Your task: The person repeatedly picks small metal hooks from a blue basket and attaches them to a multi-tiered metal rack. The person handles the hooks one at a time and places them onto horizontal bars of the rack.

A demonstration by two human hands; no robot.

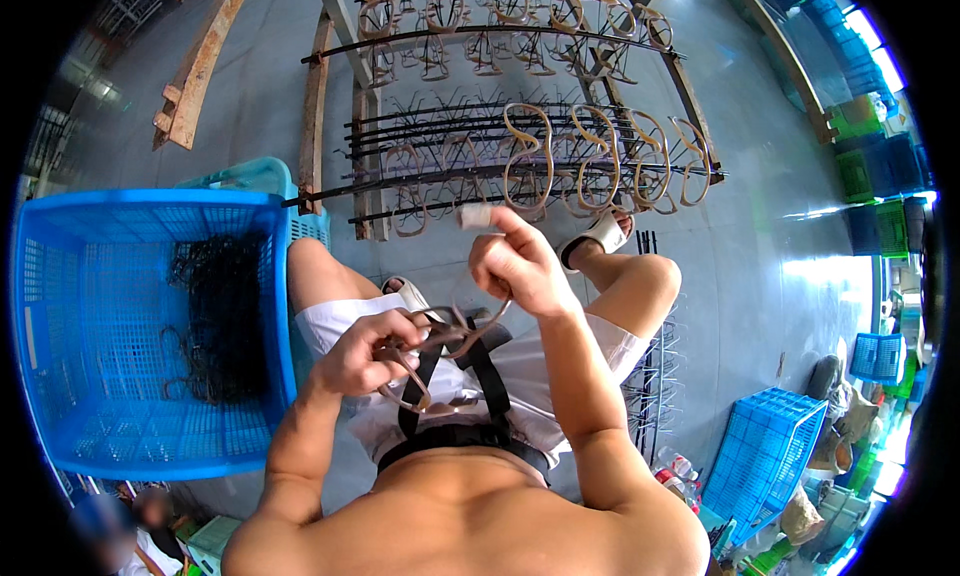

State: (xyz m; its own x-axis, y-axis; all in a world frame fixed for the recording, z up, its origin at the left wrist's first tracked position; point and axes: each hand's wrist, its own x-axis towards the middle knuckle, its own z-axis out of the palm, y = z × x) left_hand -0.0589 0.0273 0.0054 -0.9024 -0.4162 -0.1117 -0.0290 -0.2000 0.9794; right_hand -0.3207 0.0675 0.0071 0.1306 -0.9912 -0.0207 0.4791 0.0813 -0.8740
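My left hand (372, 354), in front of my lap, is closed around several tan, curved loop-shaped frames (422, 384). My right hand (520, 271) is higher and to the right, its curled fingers at the upper end of one curved frame (493, 326). A white wrap (477, 216) covers the tip of its outstretched index finger. The frames overlap between my hands, so I cannot count them. Beyond my hands, similar tan figure-eight frames (530, 161) hang from a rack with dark rods (450, 183).
On my left stands a large blue crate (150, 466) with a tangle of thin black pieces (225, 316) inside. Wooden beams (205, 66) lie on the floor. Black hooked rods (655, 376) lie by my right leg. A blue crate (765, 456) and bottles (680, 471) are at lower right.
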